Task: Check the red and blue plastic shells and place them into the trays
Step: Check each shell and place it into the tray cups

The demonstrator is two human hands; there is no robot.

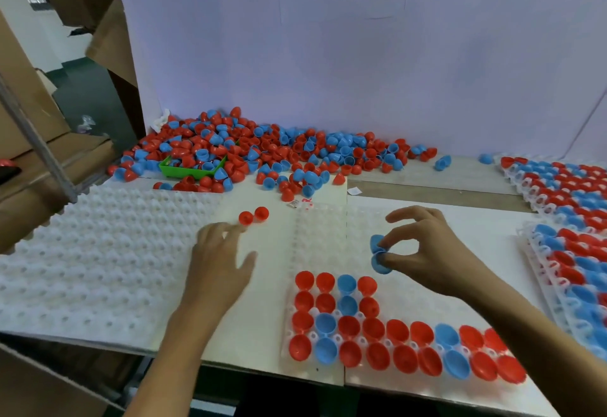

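Placing step, seemingly: right hand [423, 252] fingers pinched two blue shells [377, 252] at the tray's [377, 288] twelve o'clock; left hand [223, 259] fingers spread toward two red shells [253, 215]. Next: seat blues in free pockets.

Both forearms are bare up to the frame's lower edge, with no sleeves showing. The left hand [220, 264] and right hand [423, 252] wear no gloves, rings, or watch. The fingers [399, 214] have short nails.

A single wide-angle camera on my head looks forward and down across the white worktable [262, 344], close over my left hand [220, 265] and right hand [423, 252], the white backboard [328, 71] facing it beyond.
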